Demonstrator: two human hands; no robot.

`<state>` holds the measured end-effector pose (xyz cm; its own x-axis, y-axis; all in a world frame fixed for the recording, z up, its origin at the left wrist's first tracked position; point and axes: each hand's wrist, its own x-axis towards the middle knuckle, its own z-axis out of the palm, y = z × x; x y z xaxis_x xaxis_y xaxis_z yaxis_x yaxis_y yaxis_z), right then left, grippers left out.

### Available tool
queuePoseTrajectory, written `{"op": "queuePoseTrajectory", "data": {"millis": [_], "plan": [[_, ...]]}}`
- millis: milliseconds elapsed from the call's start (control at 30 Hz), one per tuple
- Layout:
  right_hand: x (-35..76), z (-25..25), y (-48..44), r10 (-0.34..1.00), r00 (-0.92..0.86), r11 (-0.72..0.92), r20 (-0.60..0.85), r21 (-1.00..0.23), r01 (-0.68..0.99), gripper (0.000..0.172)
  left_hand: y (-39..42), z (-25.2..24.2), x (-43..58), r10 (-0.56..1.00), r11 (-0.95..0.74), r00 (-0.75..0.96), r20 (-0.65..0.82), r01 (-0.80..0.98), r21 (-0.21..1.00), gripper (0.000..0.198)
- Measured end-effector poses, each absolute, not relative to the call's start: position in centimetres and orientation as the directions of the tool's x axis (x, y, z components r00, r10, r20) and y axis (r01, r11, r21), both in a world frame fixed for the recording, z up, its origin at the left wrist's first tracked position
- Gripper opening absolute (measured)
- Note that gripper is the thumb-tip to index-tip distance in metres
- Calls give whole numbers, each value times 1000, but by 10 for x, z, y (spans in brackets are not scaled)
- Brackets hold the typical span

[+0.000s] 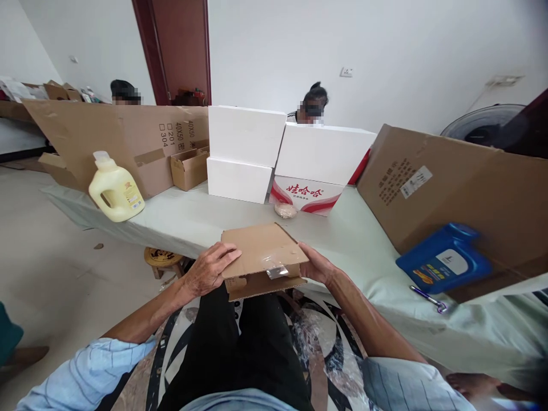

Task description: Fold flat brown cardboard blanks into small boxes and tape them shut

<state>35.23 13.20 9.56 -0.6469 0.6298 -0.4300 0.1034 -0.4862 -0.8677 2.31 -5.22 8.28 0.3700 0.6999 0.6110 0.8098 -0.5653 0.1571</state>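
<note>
A small brown cardboard box [265, 245] is held between my two hands at the table's near edge, above my lap. Its near end gapes, with flaps apart and a loose strip of clear tape hanging there. My left hand [214, 265] grips the left side, fingers lying over the top panel. On the right side my right hand [315, 264] is closed round the edge, its fingers partly hidden behind the box. Just beyond the box, a round roll of tape [285, 210] rests on the table [184, 214].
White boxes [240, 180] and a red-and-white carton [306, 196] stand across the table. At left is a yellow jug [115, 188]; at right, a blue bottle [445, 260] and a purple pen [428, 298] lie near large cardboard [454, 188]. Two people sit beyond; a stool [162, 258] stands below.
</note>
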Motion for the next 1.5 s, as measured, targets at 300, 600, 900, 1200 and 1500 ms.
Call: {"op": "queuePoseTrajectory", "data": {"millis": [300, 600, 900, 1200, 1500], "plan": [[350, 98, 126, 692, -604, -337, -396, -917, 216, 56, -34, 109, 14, 699, -586, 141, 701, 675, 449, 35], [340, 135, 129, 855, -370, 460, 364, -862, 214, 59, -2, 138, -15, 899, -369, 6, 438, 549, 750, 36], [280, 163, 155, 635, -506, 767, 584, -555, 322, 27, 8, 148, -24, 922, -351, 58, 383, 539, 765, 78], [270, 160, 166, 593, -571, 800, 567, -498, 335, 25, -25, 129, -15, 861, -427, 198, 469, 782, 454, 102], [289, 192, 144, 545, -786, 734, 293, -619, 279, 46, -26, 127, -12, 868, -410, 181, 463, 787, 461, 95]]}}
